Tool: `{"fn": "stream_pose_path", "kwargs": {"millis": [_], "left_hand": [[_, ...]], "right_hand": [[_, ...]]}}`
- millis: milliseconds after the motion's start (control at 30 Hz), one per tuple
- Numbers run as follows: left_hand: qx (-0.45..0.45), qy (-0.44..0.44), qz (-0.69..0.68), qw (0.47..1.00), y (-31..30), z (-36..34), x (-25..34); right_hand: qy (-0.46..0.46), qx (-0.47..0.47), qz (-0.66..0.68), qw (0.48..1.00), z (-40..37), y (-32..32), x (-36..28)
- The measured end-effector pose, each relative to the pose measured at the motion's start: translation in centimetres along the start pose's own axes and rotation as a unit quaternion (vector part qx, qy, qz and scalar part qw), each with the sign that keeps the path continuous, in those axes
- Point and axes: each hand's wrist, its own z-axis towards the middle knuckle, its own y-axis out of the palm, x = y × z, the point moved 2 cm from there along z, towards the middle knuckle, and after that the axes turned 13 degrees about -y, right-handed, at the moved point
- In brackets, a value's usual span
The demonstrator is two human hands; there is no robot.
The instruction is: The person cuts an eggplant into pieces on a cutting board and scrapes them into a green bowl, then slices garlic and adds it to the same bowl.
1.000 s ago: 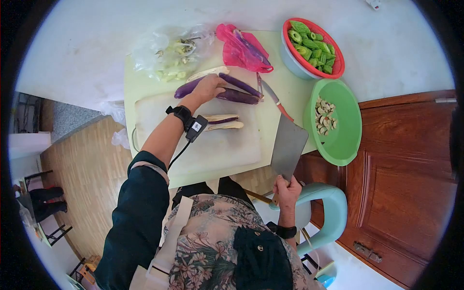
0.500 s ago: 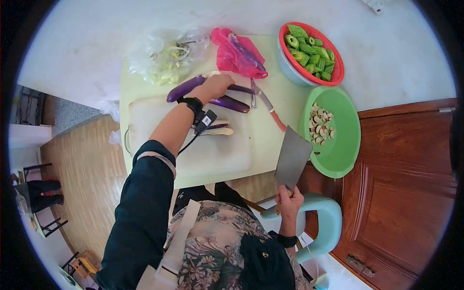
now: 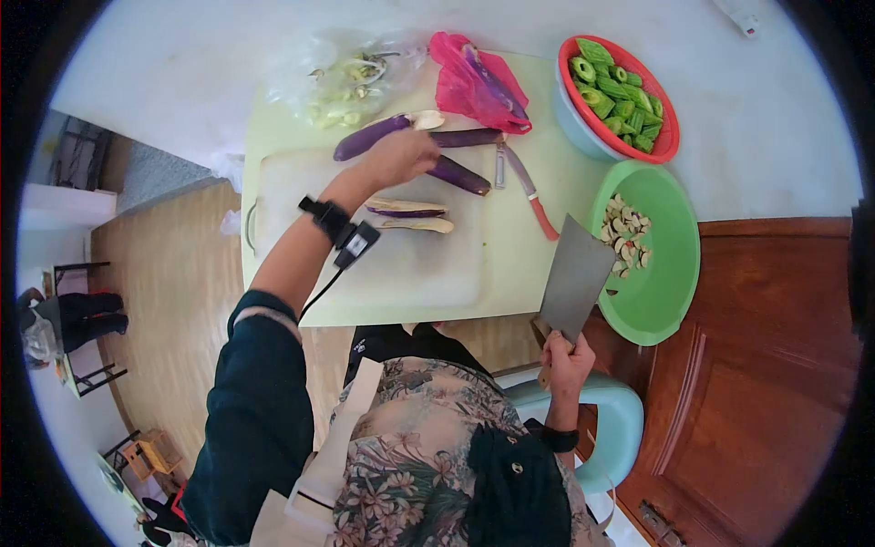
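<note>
My left hand (image 3: 401, 159) is over the far side of the white cutting board (image 3: 365, 278). Its fingers are closed around the near end of a purple eggplant (image 3: 463, 176), partly hiding it. Beside it lie another whole eggplant (image 3: 467, 138) and a thicker purple piece (image 3: 371, 138) with a pale cut face behind it. Nearer on the board are cut eggplant strips (image 3: 410, 219), pale with purple skin. My right hand (image 3: 567, 360) grips a cleaver (image 3: 579, 273) by its handle, blade pointing away, off the table's right edge near the green basin (image 3: 670, 292).
Sliced eggplant pieces (image 3: 627, 228) lie in the basin. A red colander (image 3: 670, 118) holds cut green gourd. A peeler (image 3: 499, 169) and red-handled knife (image 3: 538, 208) lie right of the board. A pink bag (image 3: 456, 87) and clear bag (image 3: 351, 82) lie behind.
My left hand has shifted left over the eggplants, and the near eggplant now tilts more at its hand end. The cleaver stays in my right hand. The view has shifted slightly.
</note>
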Motion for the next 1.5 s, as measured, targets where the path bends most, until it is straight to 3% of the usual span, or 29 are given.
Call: {"fn": "stream_pose_path", "kwargs": {"millis": [100,167,300,433,500,533,600,633,700,833,933,1033,1133,1200,1233,1333,1467,1500], "left_hand": [[-0.005,-0.007,-0.016,1.0,0.8,-5.4,-1.5],[-0.129,-0.125,-0.019,0.984,1.0,-7.3,-1.6],[-0.051,-0.074,-0.102,0.991,1.4,-8.5,-2.0],[-0.073,-0.086,-0.054,0.992,1.8,-7.6,-2.5],[-0.152,-0.209,-0.086,0.962,1.9,-6.9,-3.3],[-0.152,-0.209,-0.086,0.962,2.1,-6.7,-3.4],[0.012,-0.173,0.133,0.976,1.7,-6.0,-2.9],[0.011,-0.172,0.132,0.976,1.6,-5.7,-2.5],[0.147,-0.114,0.13,0.974,0.7,-5.3,-1.3],[0.105,-0.082,0.08,0.988,2.3,-7.6,2.2],[0.063,-0.159,0.137,0.976,5.3,-10.4,4.1],[0.105,-0.224,0.073,0.966,6.7,-11.2,4.1],[0.104,-0.214,0.0,0.971,6.6,-10.8,4.4],[0.15,-0.108,0.156,0.97,6.0,-10.4,5.5],[0.152,-0.113,0.157,0.969,6.7,-10.2,5.3],[0.108,-0.078,0.111,0.985,8.0,-10.4,5.0],[0.117,-0.032,0.063,0.991,6.6,-12.8,4.6],[0.174,-0.047,0.063,0.982,6.0,-13.6,3.7]], "right_hand": [[0.051,-0.023,-0.018,0.998,0.9,0.5,-0.1],[0.01,-0.061,0.003,0.998,1.5,0.9,0.4],[-0.009,-0.098,-0.009,0.995,2.6,1.6,0.4],[-0.031,-0.13,0.01,0.991,3.2,1.8,0.3],[-0.044,-0.137,0.007,0.99,3.2,1.7,0.3],[-0.045,-0.134,0.004,0.99,3.1,1.6,0.3],[-0.046,-0.131,0.0,0.99,3.1,1.4,0.2],[-0.042,-0.116,-0.001,0.992,3.0,1.2,0.2],[-0.035,-0.101,-0.003,0.994,2.9,0.7,0.3],[-0.007,-0.06,0.028,0.998,2.8,0.0,0.4],[-0.003,-0.053,0.032,0.998,2.8,0.0,0.7],[-0.001,-0.068,0.016,0.998,3.0,0.0,0.9],[0.002,-0.086,-0.004,0.996,3.2,0.9,0.3],[0.005,-0.093,-0.004,0.996,3.3,1.5,0.0],[0.007,-0.1,-0.003,0.995,3.4,1.8,-0.1],[-0.011,-0.121,-0.005,0.993,3.5,2.5,0.0],[-0.027,-0.143,-0.014,0.989,3.4,3.3,0.1],[-0.026,-0.145,-0.013,0.989,3.4,3.6,0.0]]}}
